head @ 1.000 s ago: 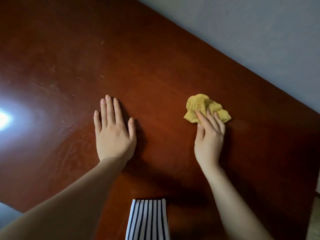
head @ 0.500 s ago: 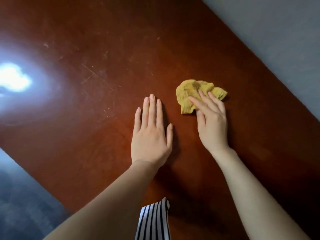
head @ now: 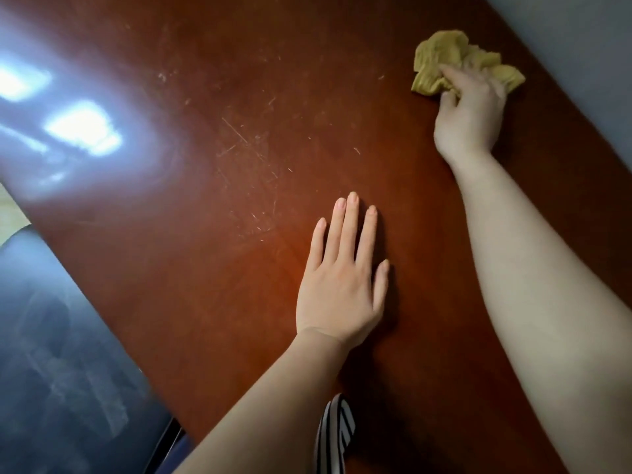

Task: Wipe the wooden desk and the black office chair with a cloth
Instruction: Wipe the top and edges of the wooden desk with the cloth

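Note:
The wooden desk [head: 212, 206] is reddish brown, glossy and scratched near its middle. A crumpled yellow cloth [head: 441, 53] lies at the desk's far right edge, close to the wall. My right hand [head: 473, 114] presses on the cloth with its fingers on top, arm stretched far out. My left hand [head: 342, 282] lies flat on the bare wood, palm down, fingers straight and together. A dark surface at lower left, past the desk's edge, looks like the black office chair [head: 68, 371].
A grey wall [head: 581, 46] borders the desk at upper right. Bright light reflections [head: 82, 131] glare on the left of the desk. A strip of pale floor [head: 10, 213] shows at the left edge. My striped garment [head: 335, 436] hangs over the near edge.
My right hand has pushed the cloth away toward the far right edge by the wall. The view has swung left, and the dark chair now shows. My left hand stays flat on the desk.

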Demonstrator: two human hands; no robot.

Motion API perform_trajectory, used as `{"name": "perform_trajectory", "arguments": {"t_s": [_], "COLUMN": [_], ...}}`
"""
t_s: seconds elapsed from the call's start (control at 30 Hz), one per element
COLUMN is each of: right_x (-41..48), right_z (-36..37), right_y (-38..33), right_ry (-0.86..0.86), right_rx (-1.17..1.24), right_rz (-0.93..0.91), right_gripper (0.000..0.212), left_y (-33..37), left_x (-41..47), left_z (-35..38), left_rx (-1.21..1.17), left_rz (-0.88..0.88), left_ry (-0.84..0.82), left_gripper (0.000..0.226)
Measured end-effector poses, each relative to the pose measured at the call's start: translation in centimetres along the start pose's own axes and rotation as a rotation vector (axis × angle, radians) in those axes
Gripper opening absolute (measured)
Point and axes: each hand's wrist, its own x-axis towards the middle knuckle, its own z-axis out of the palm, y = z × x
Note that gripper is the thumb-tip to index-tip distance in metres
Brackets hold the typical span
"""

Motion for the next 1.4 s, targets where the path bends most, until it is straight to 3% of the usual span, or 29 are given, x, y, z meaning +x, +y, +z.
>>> {"name": "perform_trajectory", "arguments": {"t_s": [0.4, 0.57, 0.8, 1.0, 1.17, 1.4], "right_x": [-5.2, -10.1, -20.7, -29.7, -36.5, -42.2], "right_z": [0.0, -0.5, -1.6, -1.5, -1.5, -2.4], "right_y": [-0.3, -1.8, -3.4, -4.9, -5.7, -5.5], "right_ry": [-0.190, -0.348, -0.519, -0.531, -0.531, -0.477], "right_rx": [-0.059, -0.122, -0.137, -0.098, -0.037, 0.057], "right_rz": [-0.290, -0.392, -0.446, -0.461, -0.534, -0.574], "right_gripper": [0.043, 0.044, 0.048, 0.054, 0.060, 0.056], "left_y": [-1.2, -4.2, -12.2, -17.0, -18.2, -19.1], "left_x": [-0.5, -3.2, -10.1, -14.7, -16.2, -16.2], "left_z": [-1.5, -4.3, -8.5, -9.8, -10.4, -11.6], "left_rx": [-0.376, -0.102, 0.220, 0.288, 0.237, 0.159], "left_rz": [0.102, 0.206, 0.034, -0.134, -0.156, -0.129], "left_ry": [0.034, 0.058, -0.133, -0.308, -0.394, -0.470], "left_gripper": [0.071, 0.078, 0.119, 0.142, 0.137, 0.109]}}
